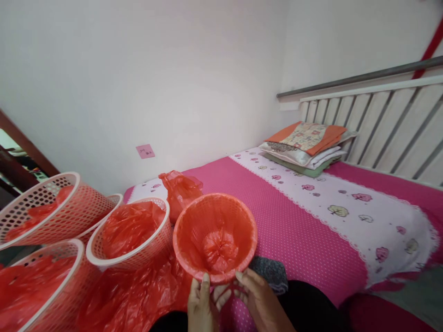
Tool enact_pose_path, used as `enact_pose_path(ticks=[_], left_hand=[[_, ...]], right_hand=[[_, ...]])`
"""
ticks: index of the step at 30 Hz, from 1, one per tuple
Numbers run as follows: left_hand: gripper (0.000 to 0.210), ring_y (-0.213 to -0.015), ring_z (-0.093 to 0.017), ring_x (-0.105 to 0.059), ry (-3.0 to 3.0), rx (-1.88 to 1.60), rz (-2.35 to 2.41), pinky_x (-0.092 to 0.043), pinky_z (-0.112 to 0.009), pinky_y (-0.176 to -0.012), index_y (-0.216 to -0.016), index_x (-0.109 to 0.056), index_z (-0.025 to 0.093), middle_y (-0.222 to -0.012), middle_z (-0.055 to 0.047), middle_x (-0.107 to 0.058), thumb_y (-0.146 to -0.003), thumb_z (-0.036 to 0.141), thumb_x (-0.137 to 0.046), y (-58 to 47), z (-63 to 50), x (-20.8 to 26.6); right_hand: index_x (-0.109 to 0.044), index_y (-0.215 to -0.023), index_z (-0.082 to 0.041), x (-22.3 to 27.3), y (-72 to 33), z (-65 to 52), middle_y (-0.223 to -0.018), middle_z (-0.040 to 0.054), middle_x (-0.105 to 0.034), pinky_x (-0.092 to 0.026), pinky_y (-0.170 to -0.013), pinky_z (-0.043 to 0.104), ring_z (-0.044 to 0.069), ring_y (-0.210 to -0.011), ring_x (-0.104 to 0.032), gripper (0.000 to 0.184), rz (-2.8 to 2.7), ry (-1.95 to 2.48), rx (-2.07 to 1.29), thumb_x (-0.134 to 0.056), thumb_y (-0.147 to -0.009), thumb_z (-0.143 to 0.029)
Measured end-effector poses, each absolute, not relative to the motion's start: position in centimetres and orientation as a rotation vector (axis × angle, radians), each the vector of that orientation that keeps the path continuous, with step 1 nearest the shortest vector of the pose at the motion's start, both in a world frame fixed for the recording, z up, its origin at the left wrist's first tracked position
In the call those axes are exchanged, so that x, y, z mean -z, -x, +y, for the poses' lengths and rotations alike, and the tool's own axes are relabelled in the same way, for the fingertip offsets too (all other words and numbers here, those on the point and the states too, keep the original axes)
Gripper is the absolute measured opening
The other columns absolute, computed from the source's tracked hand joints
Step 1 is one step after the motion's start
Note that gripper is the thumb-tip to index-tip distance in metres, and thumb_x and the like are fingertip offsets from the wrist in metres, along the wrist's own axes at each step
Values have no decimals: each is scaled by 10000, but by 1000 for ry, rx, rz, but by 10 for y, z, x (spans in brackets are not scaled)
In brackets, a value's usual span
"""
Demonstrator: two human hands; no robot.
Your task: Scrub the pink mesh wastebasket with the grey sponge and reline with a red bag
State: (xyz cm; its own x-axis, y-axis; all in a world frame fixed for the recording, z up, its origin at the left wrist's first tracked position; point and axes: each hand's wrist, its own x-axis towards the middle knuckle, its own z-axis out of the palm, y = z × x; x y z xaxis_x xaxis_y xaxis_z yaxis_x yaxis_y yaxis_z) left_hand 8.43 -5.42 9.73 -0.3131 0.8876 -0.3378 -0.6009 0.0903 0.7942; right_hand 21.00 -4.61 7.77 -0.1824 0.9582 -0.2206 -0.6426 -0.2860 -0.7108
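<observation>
A small round plastic basket (182, 220) stands tilted toward me in front, lined with a red plastic bag (221, 246). The bag is folded over the rim all round. My left hand (203, 302) grips the near rim, its thumb on top and its fingers underneath. Just to the right, my right hand (258, 297) is closed on the same rim, its thumb pressing the bag's edge. Parts of the fingers below the rim are hidden by the basket.
On the left stand several pink mesh baskets (128, 258) holding red bags. Loose red plastic bags (138, 295) lie between them and me. The bed has a pink spotted sheet (277, 219); folded bedding (304, 143) is stacked by the white headboard (380, 124). A grey sock-like cloth (272, 272) lies close right.
</observation>
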Motion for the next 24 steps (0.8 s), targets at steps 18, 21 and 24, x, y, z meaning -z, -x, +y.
enact_pose_path(ticks=[18, 21, 24], left_hand=[[499, -673, -180, -730, -257, -1687, 1061, -602, -280, -655, -1176, -669, 221, -893, -50, -785, -731, 312, -876, -87, -63, -73], [496, -636, -153, -703, -233, -1696, 1070, -593, -260, -631, -1130, -676, 219, -845, -25, -764, -700, 313, -902, -86, -63, -70], [493, -589, -130, -674, -242, -1698, 1095, -575, -234, -599, -1073, -682, 212, -750, 9, -724, -664, 329, -931, -86, -63, -65]], right_hand=[[-753, -1043, -243, -73, -209, -58, -1047, 68, -778, -518, -826, 328, 227, -944, -716, 485, -595, 756, -1813, -870, -738, -601], [-732, -903, -223, -67, -217, -58, -942, 55, -760, -519, -785, 315, 222, -904, -708, 510, -543, 828, -1764, -899, -666, -643], [-705, -816, -223, -65, -225, -58, -872, 46, -743, -522, -764, 312, 226, -889, -702, 542, -502, 869, -1706, -895, -628, -695]])
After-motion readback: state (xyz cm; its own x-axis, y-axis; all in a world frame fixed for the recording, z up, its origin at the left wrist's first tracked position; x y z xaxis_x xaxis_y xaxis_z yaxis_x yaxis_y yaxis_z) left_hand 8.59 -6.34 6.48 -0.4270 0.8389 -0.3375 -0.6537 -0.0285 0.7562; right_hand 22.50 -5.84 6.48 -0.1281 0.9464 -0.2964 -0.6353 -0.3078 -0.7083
